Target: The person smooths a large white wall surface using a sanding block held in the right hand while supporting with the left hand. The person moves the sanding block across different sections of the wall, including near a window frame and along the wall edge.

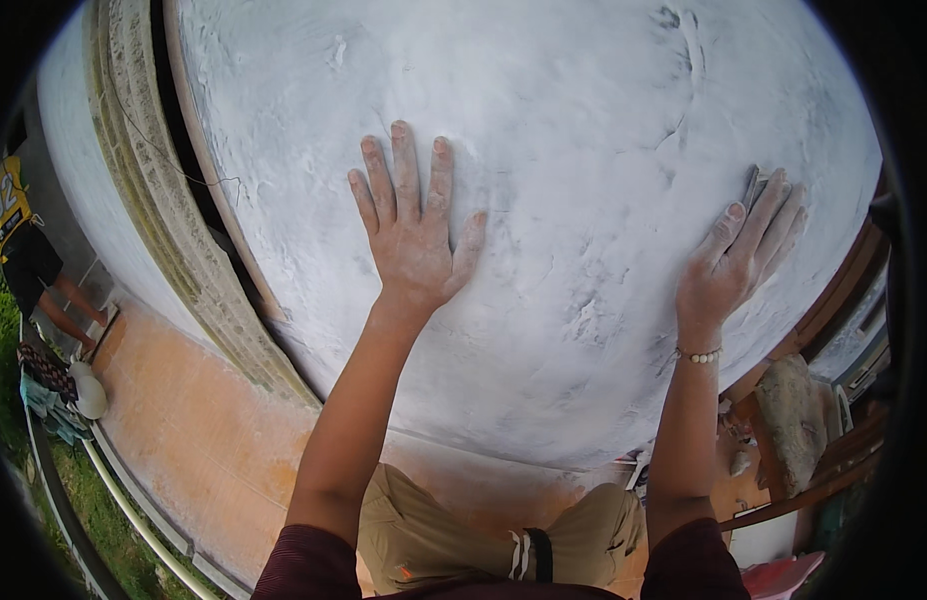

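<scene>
In front of me stands a wall (543, 260) with a patchy white-grey coat, dusty and rough in places. My left hand (413, 240) lies flat against it, fingers spread and pointing up, holding nothing. Farther right, my right hand (728, 265) is pressed to the wall with its fingers closed over a small, folded grey piece of sandpaper (753, 186). Only the sandpaper's edge shows between thumb and fingers; the rest is hidden. Pale dust coats both hands. A beaded bracelet circles the right wrist.
A ridged concrete post (173, 200) and dark gap border the wall's left side. Below is an orange tiled floor (203, 400). At far left, a person in a yellow top (8, 205) stands by a railing (48, 490) hung with cloths. A wooden frame (773, 450) is at lower right.
</scene>
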Available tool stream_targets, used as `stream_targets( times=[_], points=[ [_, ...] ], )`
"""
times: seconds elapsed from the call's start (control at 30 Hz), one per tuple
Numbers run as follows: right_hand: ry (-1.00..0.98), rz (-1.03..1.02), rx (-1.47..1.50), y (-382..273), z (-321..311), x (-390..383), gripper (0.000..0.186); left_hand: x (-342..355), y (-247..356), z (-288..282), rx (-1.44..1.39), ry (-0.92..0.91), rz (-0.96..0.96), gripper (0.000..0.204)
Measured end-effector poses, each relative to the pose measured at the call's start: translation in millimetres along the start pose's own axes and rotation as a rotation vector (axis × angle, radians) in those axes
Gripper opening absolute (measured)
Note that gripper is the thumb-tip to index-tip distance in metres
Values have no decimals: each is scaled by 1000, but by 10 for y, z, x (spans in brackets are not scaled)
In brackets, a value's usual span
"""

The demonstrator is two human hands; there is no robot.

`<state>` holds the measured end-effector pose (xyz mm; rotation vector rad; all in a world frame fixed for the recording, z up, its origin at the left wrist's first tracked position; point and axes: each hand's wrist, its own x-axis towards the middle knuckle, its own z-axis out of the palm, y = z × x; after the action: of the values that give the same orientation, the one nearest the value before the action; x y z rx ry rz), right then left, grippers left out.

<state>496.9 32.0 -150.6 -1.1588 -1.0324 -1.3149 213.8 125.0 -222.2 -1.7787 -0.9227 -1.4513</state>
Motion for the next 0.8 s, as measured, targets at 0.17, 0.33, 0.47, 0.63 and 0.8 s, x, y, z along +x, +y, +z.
stream_targets(
  times=[0.17, 0.33, 0.47, 0.63, 0.8],
  points=[
    [-373, -235, 83, -708, -87, -902, 44, -97, 37, 35, -13, 78, -135, 67],
    [-529, -410, 63, -406, -502, -1474, 38, -239, 9, 47, -11, 101, -181, 68],
    [-302, -90, 56, -179, -324, -852, 47, -255, 27, 71, 15, 91, -178, 67],
    [-472, -167, 14, -649, -76, -860, 49, -244, 32, 31, -18, 74, -192, 68],
    [-580, -573, 141, -538, -423, -1614, 42, -261, 7, 53, -10, 72, -193, 68]
  ],
)
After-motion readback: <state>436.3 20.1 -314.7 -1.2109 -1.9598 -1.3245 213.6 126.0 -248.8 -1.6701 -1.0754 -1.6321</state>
